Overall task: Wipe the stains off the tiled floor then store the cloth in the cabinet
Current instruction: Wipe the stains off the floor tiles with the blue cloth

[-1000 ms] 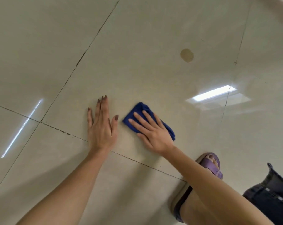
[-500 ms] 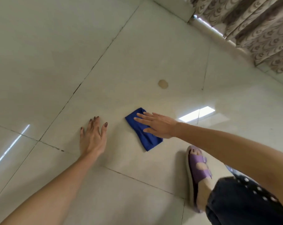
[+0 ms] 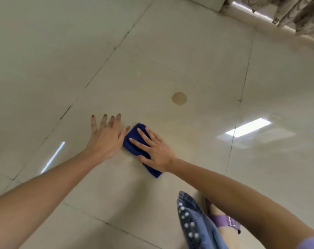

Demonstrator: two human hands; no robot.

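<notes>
Your right hand (image 3: 156, 150) presses the cloth (image 3: 152, 170) with straight fingers; your left hand (image 3: 106, 139) lies flat, released. Push firmly to the stain (image 3: 179, 98) beyond your fingertips.

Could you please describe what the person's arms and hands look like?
Both forearms are bare, without watch or bracelet. The left hand has dark-painted fingernails; the right hand shows no rings. A lilac sleeve edge shows at the right upper arm.
</notes>
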